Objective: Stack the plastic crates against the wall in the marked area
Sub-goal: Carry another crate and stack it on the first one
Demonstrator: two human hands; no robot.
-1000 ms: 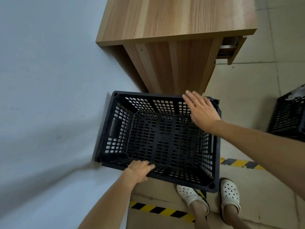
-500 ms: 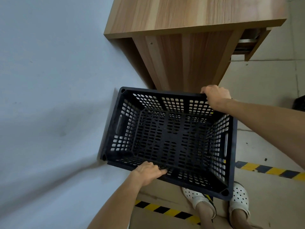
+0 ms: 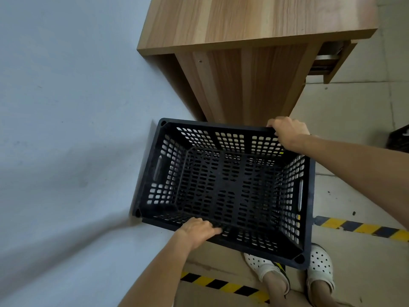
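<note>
A black perforated plastic crate (image 3: 228,187) sits open side up, its left short side against the pale wall (image 3: 66,129). My left hand (image 3: 197,231) grips the crate's near long rim. My right hand (image 3: 287,131) is closed over the far rim near its right corner. The crate is empty inside. Yellow-and-black floor tape (image 3: 363,228) runs on the right of the crate and another strip (image 3: 223,283) lies below it. What the crate rests on is hidden.
A wooden desk (image 3: 250,21) stands just beyond the crate, its side panel (image 3: 247,85) close to the far rim. Another black crate (image 3: 400,140) shows at the right edge. My feet in white clogs (image 3: 318,264) stand at the crate's near right corner.
My right hand came down from above the crate and closed on its far rim. The crate shifted slightly in view; my left hand kept its hold.
</note>
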